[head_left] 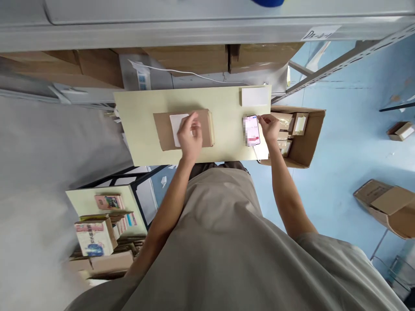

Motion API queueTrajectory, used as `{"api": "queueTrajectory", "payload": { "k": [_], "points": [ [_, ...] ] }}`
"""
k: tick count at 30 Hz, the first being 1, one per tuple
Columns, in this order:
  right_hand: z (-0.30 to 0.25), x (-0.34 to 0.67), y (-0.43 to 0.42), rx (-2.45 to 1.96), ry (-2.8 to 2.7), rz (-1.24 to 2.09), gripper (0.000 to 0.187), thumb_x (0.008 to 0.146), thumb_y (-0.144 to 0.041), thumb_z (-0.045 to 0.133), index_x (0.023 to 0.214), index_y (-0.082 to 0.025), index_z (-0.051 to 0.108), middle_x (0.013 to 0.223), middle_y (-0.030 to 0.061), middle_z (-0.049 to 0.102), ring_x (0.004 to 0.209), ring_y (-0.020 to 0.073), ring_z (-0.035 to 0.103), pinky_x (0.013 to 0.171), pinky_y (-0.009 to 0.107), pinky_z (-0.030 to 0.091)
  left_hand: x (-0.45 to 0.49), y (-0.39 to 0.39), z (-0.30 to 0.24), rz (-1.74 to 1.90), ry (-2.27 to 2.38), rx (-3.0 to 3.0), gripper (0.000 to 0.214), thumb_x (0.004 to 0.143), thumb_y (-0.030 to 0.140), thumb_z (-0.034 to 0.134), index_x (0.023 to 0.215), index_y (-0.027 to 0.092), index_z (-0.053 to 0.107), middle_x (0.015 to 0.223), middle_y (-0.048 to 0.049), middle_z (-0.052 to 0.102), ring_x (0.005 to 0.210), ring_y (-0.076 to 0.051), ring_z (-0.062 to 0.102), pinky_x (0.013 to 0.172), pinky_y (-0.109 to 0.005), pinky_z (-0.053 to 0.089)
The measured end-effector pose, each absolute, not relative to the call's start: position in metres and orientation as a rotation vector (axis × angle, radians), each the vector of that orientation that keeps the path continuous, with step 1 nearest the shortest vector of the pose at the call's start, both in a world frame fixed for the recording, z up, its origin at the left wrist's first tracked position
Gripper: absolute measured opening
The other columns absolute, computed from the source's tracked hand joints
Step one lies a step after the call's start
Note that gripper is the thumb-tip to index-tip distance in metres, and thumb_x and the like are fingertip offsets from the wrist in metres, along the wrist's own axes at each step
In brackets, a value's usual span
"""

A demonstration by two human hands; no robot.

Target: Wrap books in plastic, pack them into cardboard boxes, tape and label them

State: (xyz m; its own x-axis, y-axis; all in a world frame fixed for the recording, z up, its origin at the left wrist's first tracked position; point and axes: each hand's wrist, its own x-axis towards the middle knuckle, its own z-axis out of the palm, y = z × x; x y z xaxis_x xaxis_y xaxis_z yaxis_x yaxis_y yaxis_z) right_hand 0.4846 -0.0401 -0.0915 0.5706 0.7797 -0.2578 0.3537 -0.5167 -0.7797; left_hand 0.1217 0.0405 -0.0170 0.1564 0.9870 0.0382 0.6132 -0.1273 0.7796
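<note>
My left hand (190, 136) is over a flat brown cardboard box (204, 125), its fingers loosely curled and apart, with nothing visible in them. Partly behind that hand, a white label (175, 129) lies on the box. A smartphone (252, 130) with a lit screen rests on the pale yellow tabletop (227, 149), a white cable running from its lower end. My right hand (269, 126) is beside the phone's upper right corner, thumb and fingers pinched together. Whether it grips anything is too small to tell.
A white stack (254, 96) that looks like labels or paper sits at the table's back right. Right of the table stands an open carton (313, 138) with small boxes inside. Metal shelving (194, 32) spans the back. Books (94, 237) fill a side stand at lower left.
</note>
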Motion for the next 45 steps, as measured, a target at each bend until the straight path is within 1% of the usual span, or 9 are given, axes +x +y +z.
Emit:
{"api": "queueTrajectory", "payload": {
  "k": [7, 12, 16, 23, 26, 29, 33, 40, 45],
  "points": [
    [-0.142, 0.539, 0.018, -2.160, -0.839, 0.688, 0.024, 0.108, -0.038, 0.081, 0.118, -0.017, 0.083, 0.120, 0.0154, 0.084, 0.104, 0.0264, 0.084, 0.106, 0.046, 0.070, 0.271, 0.071, -0.099, 0.494, 1.351, 1.638, 0.036, 0.111, 0.019, 0.070, 0.146, 0.023, 0.076, 0.149, -0.0159, 0.078, 0.119, -0.025, 0.082, 0.102, -0.037, 0.072],
    [-0.167, 0.537, 0.039, -2.278, -0.794, 0.736, 0.035, 0.110, -0.037, 0.079, 0.137, -0.015, 0.082, 0.134, 0.0210, 0.078, 0.113, 0.0294, 0.083, 0.110, 0.049, 0.070, 0.328, 0.110, -0.160, 0.260, 1.504, 1.541, 0.029, 0.108, 0.017, 0.076, 0.137, 0.018, 0.079, 0.137, -0.0171, 0.077, 0.115, -0.028, 0.082, 0.116, -0.045, 0.064],
    [-0.164, 0.524, 0.037, -2.310, -0.849, 0.769, 0.033, 0.115, -0.030, 0.070, 0.142, -0.017, 0.083, 0.138, 0.0193, 0.075, 0.118, 0.0275, 0.081, 0.115, 0.046, 0.068, 0.340, 0.111, -0.170, 0.274, 1.514, 1.555, 0.031, 0.107, 0.018, 0.075, 0.137, 0.018, 0.080, 0.132, -0.0169, 0.077, 0.117, -0.030, 0.080, 0.120, -0.045, 0.060],
    [-0.164, 0.509, 0.028, -2.253, -0.718, 0.763, 0.042, 0.116, -0.044, 0.065, 0.148, -0.021, 0.078, 0.144, 0.0215, 0.069, 0.131, 0.0342, 0.075, 0.127, 0.060, 0.061, 0.341, 0.093, -0.148, 0.333, 1.524, 1.567, 0.043, 0.110, 0.031, 0.072, 0.152, 0.019, 0.075, 0.147, -0.0214, 0.077, 0.128, -0.036, 0.081, 0.125, -0.051, 0.059],
    [-0.166, 0.507, 0.026, -2.288, -0.757, 0.734, 0.042, 0.118, -0.048, 0.063, 0.149, -0.023, 0.076, 0.146, 0.0214, 0.068, 0.130, 0.0338, 0.075, 0.124, 0.059, 0.063, 0.343, 0.094, -0.138, 0.435, 1.599, 1.552, 0.027, 0.106, 0.031, 0.079, 0.133, 0.022, 0.081, 0.142, -0.0171, 0.081, 0.124, -0.032, 0.081, 0.121, -0.046, 0.060],
    [-0.163, 0.510, 0.025, -2.365, -0.796, 0.720, 0.038, 0.119, -0.047, 0.063, 0.146, -0.024, 0.076, 0.144, 0.0197, 0.069, 0.127, 0.0323, 0.075, 0.118, 0.056, 0.067, 0.345, 0.099, -0.132, 0.483, 1.652, 1.488, 0.007, 0.105, 0.030, 0.082, 0.108, 0.024, 0.082, 0.119, -0.0102, 0.087, 0.105, -0.027, 0.082, 0.107, -0.038, 0.063],
    [-0.148, 0.516, 0.026, -2.341, -0.809, 0.693, 0.046, 0.120, -0.056, 0.062, 0.144, -0.019, 0.076, 0.146, 0.0216, 0.069, 0.133, 0.0331, 0.074, 0.123, 0.055, 0.063, 0.347, 0.107, -0.122, 0.485, 1.596, 1.443, 0.018, 0.110, 0.032, 0.077, 0.095, 0.023, 0.080, 0.104, -0.0076, 0.090, 0.102, -0.027, 0.083, 0.102, -0.037, 0.064],
    [-0.117, 0.505, 0.045, -2.045, -0.969, 0.802, 0.061, 0.110, -0.075, 0.073, 0.143, -0.023, 0.077, 0.142, 0.0163, 0.078, 0.132, 0.0310, 0.078, 0.109, 0.047, 0.070, 0.359, 0.095, -0.093, 0.498, 1.201, 1.543, 0.023, 0.113, 0.033, 0.073, 0.128, 0.022, 0.085, 0.139, -0.0131, 0.087, 0.128, -0.029, 0.084, 0.111, -0.042, 0.069],
    [-0.095, 0.544, 0.045, -2.049, -0.934, 0.749, 0.040, 0.114, -0.061, 0.071, 0.120, -0.023, 0.080, 0.119, 0.0121, 0.084, 0.113, 0.0278, 0.083, 0.107, 0.046, 0.069, 0.361, 0.096, -0.082, 0.328, 1.003, 1.846, 0.043, 0.109, 0.033, 0.075, 0.151, 0.023, 0.080, 0.170, -0.0144, 0.072, 0.160, -0.035, 0.066, 0.141, -0.055, 0.050]
  ]
}}
